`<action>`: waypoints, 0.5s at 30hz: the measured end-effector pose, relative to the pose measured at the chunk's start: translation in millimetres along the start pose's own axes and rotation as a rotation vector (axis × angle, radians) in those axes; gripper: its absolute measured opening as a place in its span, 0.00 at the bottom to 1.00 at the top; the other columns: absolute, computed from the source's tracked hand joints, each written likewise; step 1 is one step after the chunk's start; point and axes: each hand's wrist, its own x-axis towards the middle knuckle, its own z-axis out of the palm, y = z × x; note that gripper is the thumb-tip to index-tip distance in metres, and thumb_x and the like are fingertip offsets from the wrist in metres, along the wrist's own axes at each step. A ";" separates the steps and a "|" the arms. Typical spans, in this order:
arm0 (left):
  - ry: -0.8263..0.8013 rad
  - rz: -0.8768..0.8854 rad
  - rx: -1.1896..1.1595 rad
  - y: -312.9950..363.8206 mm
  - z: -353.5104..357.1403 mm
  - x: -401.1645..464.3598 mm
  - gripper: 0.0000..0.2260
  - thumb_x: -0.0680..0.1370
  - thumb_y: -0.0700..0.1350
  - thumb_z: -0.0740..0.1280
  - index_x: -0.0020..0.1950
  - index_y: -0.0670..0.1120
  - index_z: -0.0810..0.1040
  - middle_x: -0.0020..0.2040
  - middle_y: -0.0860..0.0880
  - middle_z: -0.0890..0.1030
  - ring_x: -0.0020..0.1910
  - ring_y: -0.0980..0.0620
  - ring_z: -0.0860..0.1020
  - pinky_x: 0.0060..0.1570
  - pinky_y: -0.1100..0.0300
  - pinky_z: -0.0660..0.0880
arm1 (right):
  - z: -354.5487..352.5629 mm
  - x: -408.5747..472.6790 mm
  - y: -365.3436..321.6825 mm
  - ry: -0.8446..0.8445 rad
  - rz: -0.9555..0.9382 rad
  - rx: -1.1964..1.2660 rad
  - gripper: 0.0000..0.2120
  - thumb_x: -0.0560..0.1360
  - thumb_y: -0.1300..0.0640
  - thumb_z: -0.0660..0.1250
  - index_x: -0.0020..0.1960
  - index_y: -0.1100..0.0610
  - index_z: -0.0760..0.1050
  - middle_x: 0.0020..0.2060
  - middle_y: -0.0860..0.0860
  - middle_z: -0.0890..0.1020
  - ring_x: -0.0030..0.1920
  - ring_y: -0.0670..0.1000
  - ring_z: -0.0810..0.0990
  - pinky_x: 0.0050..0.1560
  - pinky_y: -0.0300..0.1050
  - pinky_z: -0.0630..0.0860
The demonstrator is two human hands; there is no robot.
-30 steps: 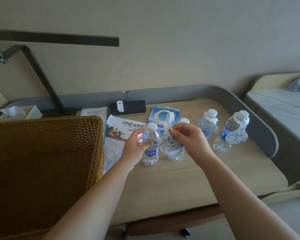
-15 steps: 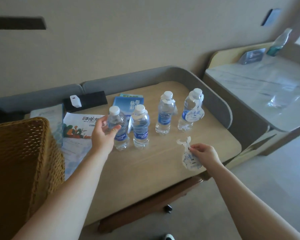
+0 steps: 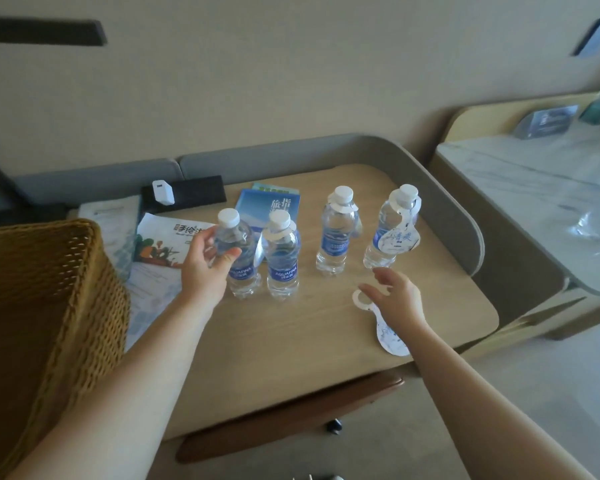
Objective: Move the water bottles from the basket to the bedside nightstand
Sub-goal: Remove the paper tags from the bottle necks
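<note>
Several clear water bottles with blue labels and white caps stand upright on the wooden nightstand [image 3: 309, 348]. My left hand [image 3: 203, 268] is wrapped around the leftmost bottle [image 3: 243, 271], right beside a second bottle [image 3: 282, 261]. Two more stand further right, one [image 3: 336, 237] plain and one [image 3: 392, 233] with a paper tag on its neck. My right hand [image 3: 400, 299] hovers open over a loose paper neck tag [image 3: 388, 336] lying flat near the front right edge. The woven basket [image 3: 94, 265] sits at the left.
Brochures [image 3: 160, 244], a blue booklet [image 3: 267, 202] and a black box with a white charger [image 3: 184, 194] lie behind the bottles. A grey padded rim [image 3: 458, 216] walls the back and right. A marble-topped counter [image 3: 534, 188] stands at the right.
My right hand pulled the paper tag off a bottle, carried it to the front right of the nightstand and let go of it. My left hand stays on the leftmost bottle.
</note>
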 end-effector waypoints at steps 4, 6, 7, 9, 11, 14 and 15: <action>-0.008 0.018 -0.018 -0.9 0.5 0.3 0.20 0.74 0.44 0.72 0.62 0.56 0.71 0.62 0.53 0.76 0.61 0.50 0.76 0.59 0.54 0.73 | 45.4 -0.7 -81.3 -0.152 -0.213 0.120 0.40 0.63 0.44 0.78 0.70 0.51 0.65 0.57 0.45 0.74 0.58 0.44 0.73 0.56 0.39 0.69; -0.011 0.032 0.001 -1.4 1.4 0.4 0.20 0.74 0.45 0.72 0.63 0.55 0.71 0.62 0.53 0.77 0.61 0.50 0.76 0.61 0.49 0.73 | 68.8 -0.9 -106.7 -0.140 -0.254 0.133 0.45 0.60 0.44 0.79 0.71 0.50 0.60 0.60 0.45 0.71 0.59 0.44 0.71 0.57 0.39 0.68; -0.009 0.041 0.025 -1.5 1.3 0.7 0.21 0.74 0.46 0.72 0.65 0.54 0.71 0.63 0.52 0.77 0.61 0.50 0.76 0.62 0.47 0.73 | 78.3 -0.6 -113.5 -0.123 -0.252 0.142 0.45 0.60 0.44 0.80 0.70 0.50 0.60 0.61 0.45 0.70 0.59 0.44 0.70 0.57 0.40 0.68; -0.009 0.048 0.069 -1.0 1.2 0.9 0.26 0.73 0.49 0.73 0.69 0.51 0.68 0.66 0.50 0.76 0.64 0.49 0.75 0.64 0.47 0.71 | 89.5 0.6 -117.6 -0.088 -0.232 0.151 0.42 0.60 0.46 0.80 0.66 0.51 0.62 0.61 0.47 0.70 0.58 0.45 0.70 0.56 0.42 0.69; 0.008 0.053 0.101 -0.1 -1.0 -2.5 0.33 0.72 0.50 0.73 0.74 0.49 0.63 0.71 0.47 0.71 0.69 0.49 0.70 0.66 0.49 0.69 | 91.6 3.5 -114.4 -0.069 -0.241 0.143 0.35 0.61 0.48 0.80 0.61 0.51 0.65 0.57 0.46 0.73 0.55 0.46 0.73 0.53 0.40 0.70; 0.094 0.224 0.167 2.6 -9.5 -14.9 0.35 0.72 0.50 0.74 0.74 0.46 0.62 0.71 0.47 0.70 0.68 0.51 0.69 0.64 0.55 0.70 | 82.3 11.4 -110.1 -0.149 -0.236 0.177 0.29 0.63 0.52 0.80 0.56 0.48 0.67 0.51 0.43 0.76 0.54 0.45 0.76 0.53 0.41 0.73; 0.116 0.317 0.168 4.9 -12.4 -19.1 0.32 0.72 0.49 0.74 0.72 0.46 0.65 0.68 0.49 0.71 0.65 0.53 0.71 0.61 0.60 0.71 | 77.0 14.8 -109.1 -0.200 -0.235 0.187 0.27 0.64 0.54 0.79 0.56 0.48 0.67 0.50 0.41 0.77 0.54 0.45 0.76 0.55 0.42 0.74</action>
